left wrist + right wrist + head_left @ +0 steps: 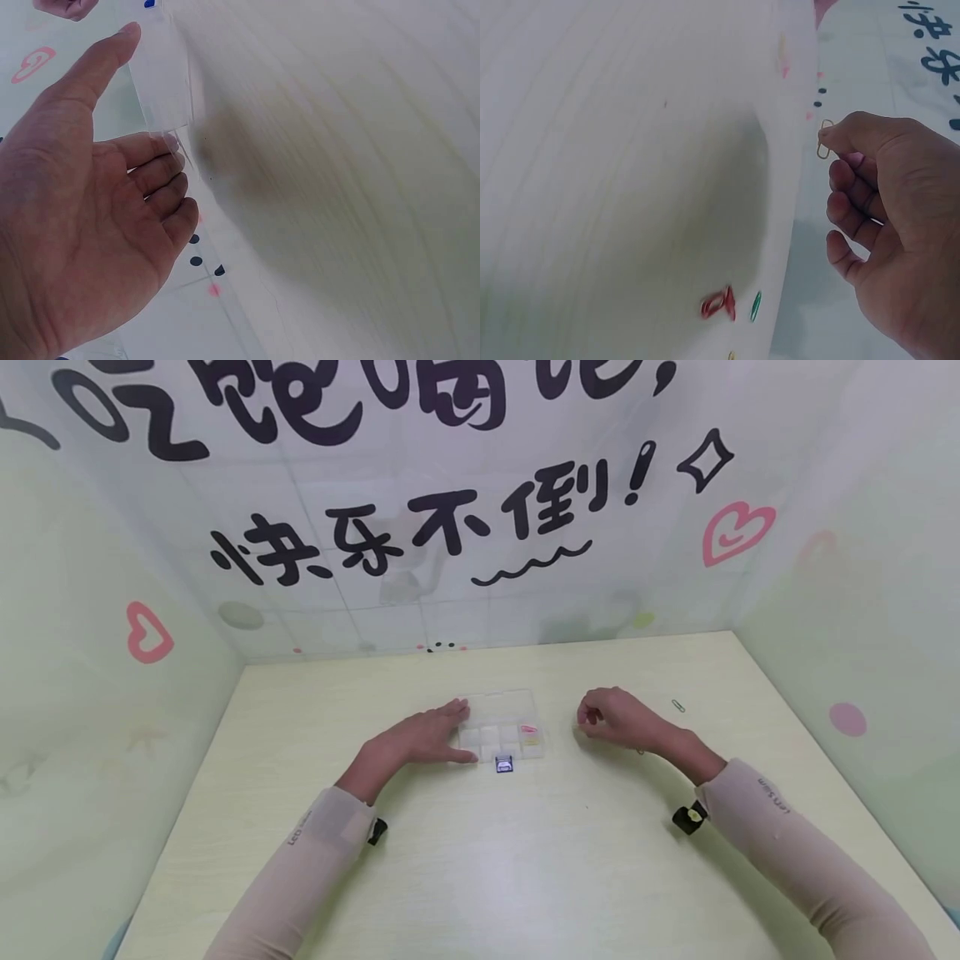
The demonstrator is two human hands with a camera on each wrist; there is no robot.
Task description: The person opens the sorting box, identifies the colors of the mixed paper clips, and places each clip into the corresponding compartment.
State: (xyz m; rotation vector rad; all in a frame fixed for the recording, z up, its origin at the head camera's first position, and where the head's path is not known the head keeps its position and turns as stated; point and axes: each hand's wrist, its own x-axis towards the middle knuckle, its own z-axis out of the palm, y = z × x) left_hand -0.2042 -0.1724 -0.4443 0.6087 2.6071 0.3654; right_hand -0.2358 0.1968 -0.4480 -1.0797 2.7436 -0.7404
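A clear plastic compartment box (489, 737) lies on the table with its lid (498, 703) laid back behind it. Pink clips (528, 728) and yellow clips (531, 741) occupy compartments at its right side. My left hand (429, 737) is at the box's left side, thumb stretched along the front and fingers by the left edge. To the right of the box, above the table, my right hand (611, 717) pinches a yellowish paper clip (823, 139) between thumb and index finger. Red paper clips (718, 303) and a green paper clip (756, 306) lie on the table near that hand.
A blue-and-white label (504, 764) sits at the box's front edge. Another paper clip (678, 705) lies right of my right hand. The pale wooden table (480, 860) is bounded by a back wall (420, 618) with lettering and by side walls.
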